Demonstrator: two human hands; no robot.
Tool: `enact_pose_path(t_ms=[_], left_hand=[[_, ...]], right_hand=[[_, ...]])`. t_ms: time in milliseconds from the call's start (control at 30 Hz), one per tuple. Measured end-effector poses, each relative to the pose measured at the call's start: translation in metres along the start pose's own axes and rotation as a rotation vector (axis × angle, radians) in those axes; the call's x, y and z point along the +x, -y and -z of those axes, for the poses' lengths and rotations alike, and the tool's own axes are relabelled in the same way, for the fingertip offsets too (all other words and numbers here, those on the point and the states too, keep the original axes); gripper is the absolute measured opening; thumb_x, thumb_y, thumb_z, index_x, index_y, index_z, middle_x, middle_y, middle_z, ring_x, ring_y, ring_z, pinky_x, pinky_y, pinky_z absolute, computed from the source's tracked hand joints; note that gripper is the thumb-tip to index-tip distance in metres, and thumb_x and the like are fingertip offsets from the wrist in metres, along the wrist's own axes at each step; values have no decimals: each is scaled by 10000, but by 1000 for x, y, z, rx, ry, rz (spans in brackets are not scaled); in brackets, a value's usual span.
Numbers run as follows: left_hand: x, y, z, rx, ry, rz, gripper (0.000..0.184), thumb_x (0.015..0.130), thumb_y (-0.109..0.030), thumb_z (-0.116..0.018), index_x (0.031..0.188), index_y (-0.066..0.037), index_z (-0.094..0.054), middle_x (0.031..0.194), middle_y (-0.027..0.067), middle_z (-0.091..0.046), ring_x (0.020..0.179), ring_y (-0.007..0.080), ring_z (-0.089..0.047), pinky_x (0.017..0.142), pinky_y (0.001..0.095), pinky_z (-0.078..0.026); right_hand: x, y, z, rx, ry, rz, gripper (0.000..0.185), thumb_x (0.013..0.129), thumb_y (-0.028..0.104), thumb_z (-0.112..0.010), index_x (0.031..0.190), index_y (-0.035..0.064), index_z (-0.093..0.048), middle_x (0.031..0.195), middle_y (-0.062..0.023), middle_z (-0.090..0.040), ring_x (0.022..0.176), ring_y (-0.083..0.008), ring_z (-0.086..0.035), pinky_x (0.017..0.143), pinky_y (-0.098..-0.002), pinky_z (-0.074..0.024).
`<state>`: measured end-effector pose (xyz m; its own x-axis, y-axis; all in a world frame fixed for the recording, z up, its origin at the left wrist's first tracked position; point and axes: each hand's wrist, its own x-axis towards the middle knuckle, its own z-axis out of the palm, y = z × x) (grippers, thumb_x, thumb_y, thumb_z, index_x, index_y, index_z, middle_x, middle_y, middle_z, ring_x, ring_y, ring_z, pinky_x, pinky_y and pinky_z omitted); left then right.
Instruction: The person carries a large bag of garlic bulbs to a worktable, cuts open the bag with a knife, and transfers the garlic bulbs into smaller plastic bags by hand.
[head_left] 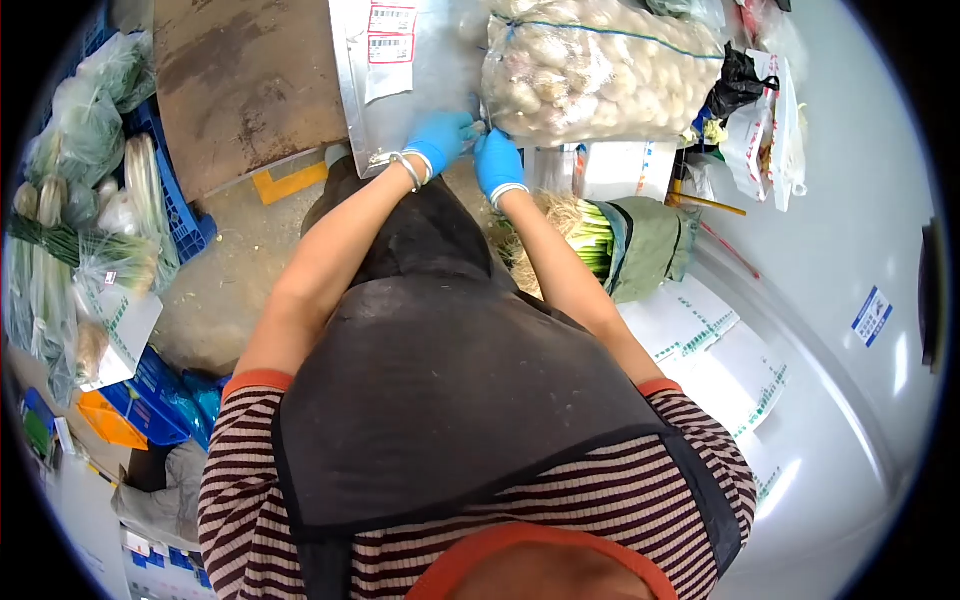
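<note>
Both hands wear blue gloves and meet at the lower left corner of a large clear bag of garlic bulbs (590, 75). My left hand (440, 139) is over the metal tabletop (385, 120), its fingers closed around something small and pale that I cannot make out. Close to its right, my right hand (498, 163) has its fingers together at the bag's edge; what they hold, if anything, is hidden. A blue string runs across the top of the bag. Barcode labels (390, 47) lie on the tabletop left of the bag.
A brown board (245, 90) stands at the upper left. Bagged vegetables (90, 220) are stacked at the far left by blue crates (170, 190). Wrapped green onions (590, 240) lie right of my right forearm. White cartons (710, 340) and a hanging white bag (785, 150) are at the right.
</note>
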<state>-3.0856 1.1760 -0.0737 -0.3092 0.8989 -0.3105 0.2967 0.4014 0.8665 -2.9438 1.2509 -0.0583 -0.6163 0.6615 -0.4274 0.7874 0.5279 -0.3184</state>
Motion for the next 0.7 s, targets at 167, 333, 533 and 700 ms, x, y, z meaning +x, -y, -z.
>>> enact_pose_path(t_ms=[167,333,533,700], left_hand=[[3,11,-2,96,-16,-26,271,906,-297,-572,909,-36,-646,846,225,-633,767,402,-605,682,444,-477],[-9,-9,4,129,19,-32,242,899,-279,-568,890,-53,-653,853,210,-639,760,401,-607,684,447,-483],[-8,-6,3,102,-34,14,246,892,-299,-577,854,-65,-645,827,197,-640,754,400,-607,673,452,-481],[-10,-16,11,177,-20,50,242,888,-302,-581,862,-73,-650,817,190,-644,746,391,-611,667,442,-484]], right_hand=[[-27,10,-5,139,18,-157,332,928,232,-459,1054,-71,-511,869,-351,-599,821,-501,-591,730,-556,-469],[4,9,5,39,94,-28,278,917,206,-450,1014,-51,-499,837,-336,-607,819,-484,-605,717,-553,-477],[-35,13,23,-64,89,-153,206,915,96,-397,1065,-22,-474,996,-299,-616,884,-458,-622,781,-538,-486],[-7,18,13,-74,-33,-33,174,887,150,-473,989,15,-516,878,-273,-630,822,-454,-626,743,-535,-489]])
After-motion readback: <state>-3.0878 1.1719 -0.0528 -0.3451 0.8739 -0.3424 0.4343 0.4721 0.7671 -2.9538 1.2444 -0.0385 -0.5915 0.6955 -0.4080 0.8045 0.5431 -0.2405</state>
